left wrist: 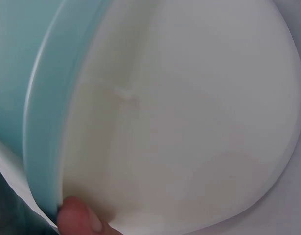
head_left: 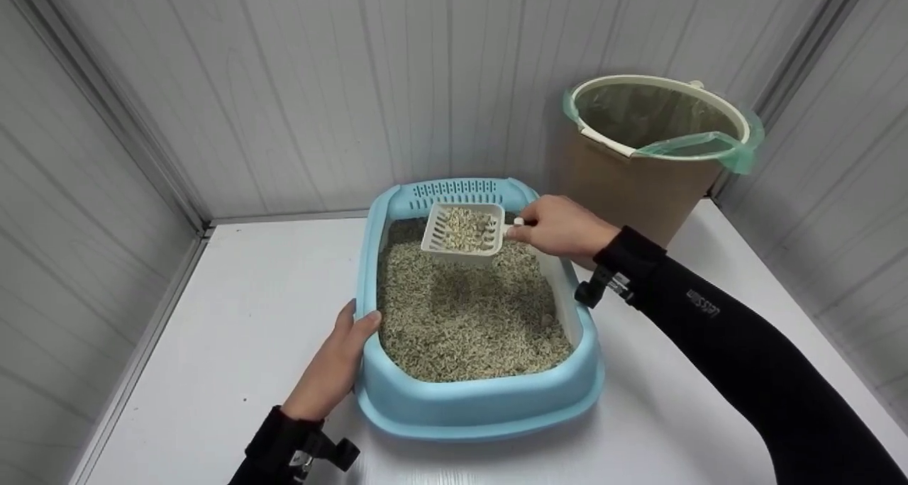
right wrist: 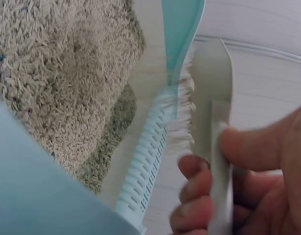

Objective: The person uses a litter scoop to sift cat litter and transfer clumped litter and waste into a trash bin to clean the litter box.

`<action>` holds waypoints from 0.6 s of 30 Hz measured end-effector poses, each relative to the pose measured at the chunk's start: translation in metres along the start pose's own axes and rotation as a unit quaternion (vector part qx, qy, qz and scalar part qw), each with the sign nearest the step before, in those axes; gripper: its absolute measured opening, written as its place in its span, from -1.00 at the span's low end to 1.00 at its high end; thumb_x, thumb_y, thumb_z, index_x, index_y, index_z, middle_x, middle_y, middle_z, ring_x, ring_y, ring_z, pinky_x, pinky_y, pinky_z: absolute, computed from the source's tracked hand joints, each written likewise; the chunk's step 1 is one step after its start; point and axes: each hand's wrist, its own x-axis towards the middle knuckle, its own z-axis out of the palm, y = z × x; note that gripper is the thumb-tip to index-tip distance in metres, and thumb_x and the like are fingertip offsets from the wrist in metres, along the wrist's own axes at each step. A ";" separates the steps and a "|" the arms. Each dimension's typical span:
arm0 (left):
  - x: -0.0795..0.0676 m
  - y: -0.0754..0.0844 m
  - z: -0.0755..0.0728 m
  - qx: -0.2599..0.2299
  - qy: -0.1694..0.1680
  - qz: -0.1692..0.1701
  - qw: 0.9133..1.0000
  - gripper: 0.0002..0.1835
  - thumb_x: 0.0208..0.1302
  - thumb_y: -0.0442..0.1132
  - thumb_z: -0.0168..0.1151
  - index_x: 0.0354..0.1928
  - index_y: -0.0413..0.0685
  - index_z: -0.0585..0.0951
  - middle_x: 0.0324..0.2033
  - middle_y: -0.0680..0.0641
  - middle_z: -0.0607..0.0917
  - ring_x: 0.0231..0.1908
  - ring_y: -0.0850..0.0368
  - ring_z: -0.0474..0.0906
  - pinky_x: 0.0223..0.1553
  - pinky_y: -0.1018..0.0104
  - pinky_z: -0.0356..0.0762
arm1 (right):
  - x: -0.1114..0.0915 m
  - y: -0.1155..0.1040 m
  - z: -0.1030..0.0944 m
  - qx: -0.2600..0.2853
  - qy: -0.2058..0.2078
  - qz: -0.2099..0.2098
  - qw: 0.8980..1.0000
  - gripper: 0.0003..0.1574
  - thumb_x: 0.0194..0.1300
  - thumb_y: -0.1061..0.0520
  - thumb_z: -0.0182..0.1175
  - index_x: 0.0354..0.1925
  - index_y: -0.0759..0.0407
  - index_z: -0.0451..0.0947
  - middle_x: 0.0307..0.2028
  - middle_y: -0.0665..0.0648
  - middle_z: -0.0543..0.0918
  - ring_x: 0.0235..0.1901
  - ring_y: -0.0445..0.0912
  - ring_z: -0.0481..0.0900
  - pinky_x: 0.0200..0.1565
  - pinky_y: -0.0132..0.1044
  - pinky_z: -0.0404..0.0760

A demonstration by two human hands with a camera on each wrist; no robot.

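A blue litter box (head_left: 482,403) holds grey-beige pellet litter (head_left: 461,329). Above its far half my right hand (head_left: 564,226) grips the handle of a white slotted litter scoop (head_left: 427,238), which carries pale pellets. In the right wrist view, thumb and fingers wrap the scoop's handle (right wrist: 219,181), and blurred pellets show beside the scoop's head. My left hand (head_left: 337,357) holds the box's left rim, its thumb over the edge. The left wrist view shows a fingertip (left wrist: 77,215) against the blue rim (left wrist: 47,107); the other fingers are mostly hidden there.
To the right of the box stands a tall brown bin (head_left: 624,187) with a green bag (head_left: 741,155) folded over its pale rim. Grey panel walls (head_left: 298,81) enclose the white table (head_left: 234,315) at the back and both sides.
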 end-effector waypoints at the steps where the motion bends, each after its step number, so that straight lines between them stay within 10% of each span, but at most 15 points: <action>1: 0.000 0.000 0.000 0.000 0.000 0.001 1.000 0.02 0.68 0.37 0.01 0.84 -0.03 -0.12 0.72 -0.34 0.11 0.58 -0.28 0.29 0.50 -0.35 0.27 | 0.000 0.000 0.000 -0.001 0.000 -0.002 1.000 -0.43 0.70 -0.10 0.24 -0.53 -0.03 0.42 -0.57 -0.06 0.28 -0.53 -0.12 0.24 -0.32 -0.17 0.24; 18: 0.000 -0.001 -0.001 0.003 -0.006 -0.003 1.000 0.01 0.69 0.38 -0.02 0.84 0.01 -0.15 0.74 -0.31 0.07 0.58 -0.26 0.31 0.50 -0.28 0.27 | 0.001 0.001 -0.003 -0.026 0.003 -0.001 1.000 -0.48 0.68 -0.09 0.26 -0.48 0.04 0.52 -0.57 -0.06 0.31 -0.53 -0.12 0.29 -0.33 -0.18 0.26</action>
